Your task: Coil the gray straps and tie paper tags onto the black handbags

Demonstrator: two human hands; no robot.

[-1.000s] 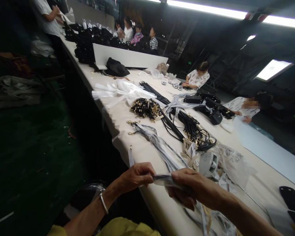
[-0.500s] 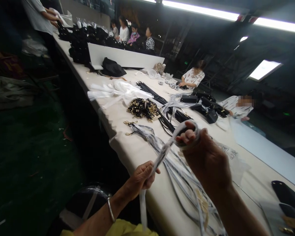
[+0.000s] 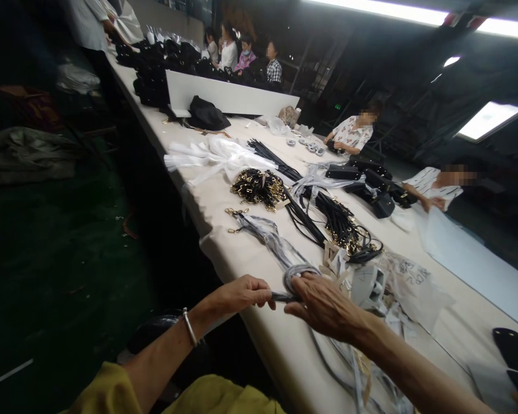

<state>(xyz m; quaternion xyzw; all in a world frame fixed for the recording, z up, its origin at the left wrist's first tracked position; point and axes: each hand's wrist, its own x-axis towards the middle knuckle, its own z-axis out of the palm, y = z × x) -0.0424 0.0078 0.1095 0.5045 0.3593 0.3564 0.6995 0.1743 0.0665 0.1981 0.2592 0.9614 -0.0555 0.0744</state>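
Note:
My left hand [image 3: 242, 294] pinches the end of a thin plastic-sleeved strap [image 3: 290, 282] at the near edge of the long white table [image 3: 224, 253]. My right hand [image 3: 323, 305] is closed on the same strap, which loops over its fingers. More sleeved straps [image 3: 267, 233] with gold clips trail away from my hands across the table.
Ahead lie a heap of gold clips [image 3: 256, 187], a bundle of black straps [image 3: 328, 215], white plastic sleeves [image 3: 211, 155] and crumpled bags [image 3: 408, 282]. Black handbags [image 3: 371, 190] sit to the right, where seated people [image 3: 354, 132] work. More people stand at the far end.
My right hand, raised with the strap wound round its fingers half a second ago, has come down to the table beside my left hand, and the strap now forms a small loop.

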